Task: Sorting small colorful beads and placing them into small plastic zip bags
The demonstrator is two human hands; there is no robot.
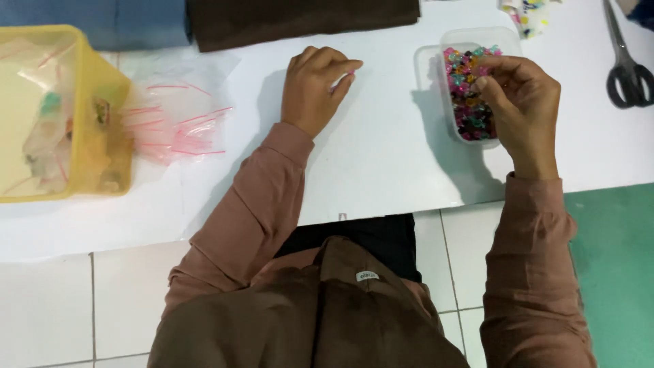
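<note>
While the right hand (518,95) pinches tiny, light, slippery-looking beads (466,102) from the tub (429,61), the left hand (317,88) rests loosely curled; fingertip grips probably suit them.

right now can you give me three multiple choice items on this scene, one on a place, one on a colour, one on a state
1. Where do the scissors lie?
A. at the table's far right
B. inside the yellow bin
C. on the floor tiles

2. What colour is the bin at the left?
A. green
B. yellow
C. black

3. What is the right hand doing?
A. lying flat on the table
B. gripping the scissors
C. fingers pinched together over the bead tub

Answers:
1. A, the scissors rest on the white table near its right edge.
2. B, its walls are plainly yellow.
3. C, the fingertips are drawn together above the clear tub of mixed-colour beads; what they hold is too small to tell. The left hand rests curled on the table, apart from the tub.
</note>
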